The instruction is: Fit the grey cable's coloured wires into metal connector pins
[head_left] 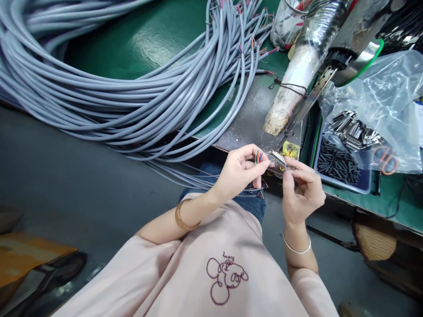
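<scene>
My left hand (243,171) is closed in a pinch on a bunch of thin coloured wires (258,156), their tips showing between thumb and forefinger. Close to its right, my right hand (303,187) pinches a small metal multi-pin connector (278,157) between thumb and fingertips. The wire ends lie very near the connector; whether they touch I cannot tell. Both hands are at the bench's front edge, above my lap. Under my left hand, more grey cables with bare ends (259,189) hang over my knee. A yellow sponge-like piece (291,149) sits just behind the connector.
A large bundle of grey cables (158,99) covers the left of the green bench. A foil-wrapped tube (294,83) slants down behind my hands, beside a solder-wire spool (360,66). At right, a blue tray (365,187) holds black sleeves (337,163) and metal connector parts (355,130) in plastic.
</scene>
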`<state>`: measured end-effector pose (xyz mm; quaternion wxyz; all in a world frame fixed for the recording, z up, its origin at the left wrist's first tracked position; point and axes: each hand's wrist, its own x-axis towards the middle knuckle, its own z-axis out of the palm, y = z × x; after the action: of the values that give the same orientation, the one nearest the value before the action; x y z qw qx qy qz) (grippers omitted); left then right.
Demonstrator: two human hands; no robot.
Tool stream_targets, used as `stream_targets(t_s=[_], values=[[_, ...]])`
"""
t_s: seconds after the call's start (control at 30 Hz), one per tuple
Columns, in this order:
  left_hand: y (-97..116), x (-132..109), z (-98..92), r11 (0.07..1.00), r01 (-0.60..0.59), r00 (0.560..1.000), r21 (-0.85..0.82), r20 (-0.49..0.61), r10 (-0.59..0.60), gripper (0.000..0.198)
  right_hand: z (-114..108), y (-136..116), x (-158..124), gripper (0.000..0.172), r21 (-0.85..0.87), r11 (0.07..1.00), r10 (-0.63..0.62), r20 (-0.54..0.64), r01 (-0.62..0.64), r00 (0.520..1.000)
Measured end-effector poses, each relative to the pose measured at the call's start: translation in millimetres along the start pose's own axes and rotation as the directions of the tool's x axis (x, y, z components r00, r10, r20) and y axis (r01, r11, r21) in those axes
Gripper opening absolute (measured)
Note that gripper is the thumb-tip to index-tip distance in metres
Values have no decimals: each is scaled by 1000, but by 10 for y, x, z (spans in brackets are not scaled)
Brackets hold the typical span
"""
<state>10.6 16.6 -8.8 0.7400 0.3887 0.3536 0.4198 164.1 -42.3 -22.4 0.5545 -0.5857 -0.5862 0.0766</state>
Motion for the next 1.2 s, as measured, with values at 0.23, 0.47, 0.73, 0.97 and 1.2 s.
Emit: stream_targets(t_s=[0.23, 0.47, 0.73, 0.97, 1.2], values=[[13, 55, 43, 997, -52, 998, 52, -45, 54, 26, 2, -40, 69, 12, 46, 998, 36, 58, -38, 998], [42, 91, 62, 996, -65, 996, 55, -61, 69, 24, 11, -50, 170, 16, 26, 999, -25, 72, 24, 997], [28, 123, 77, 995, -91, 993, 48, -65, 94, 23, 4, -25, 238, 17, -26, 991, -132, 84, 134, 988], [79, 138, 96, 992, -120, 990, 45, -63, 123, 22, 3, -47, 290, 19, -46, 983, -173, 84, 177, 981], [88, 142, 78, 993, -93, 994, 72, -59, 97, 22, -8, -39, 269, 18, -56, 980, -184, 82, 189, 979]])
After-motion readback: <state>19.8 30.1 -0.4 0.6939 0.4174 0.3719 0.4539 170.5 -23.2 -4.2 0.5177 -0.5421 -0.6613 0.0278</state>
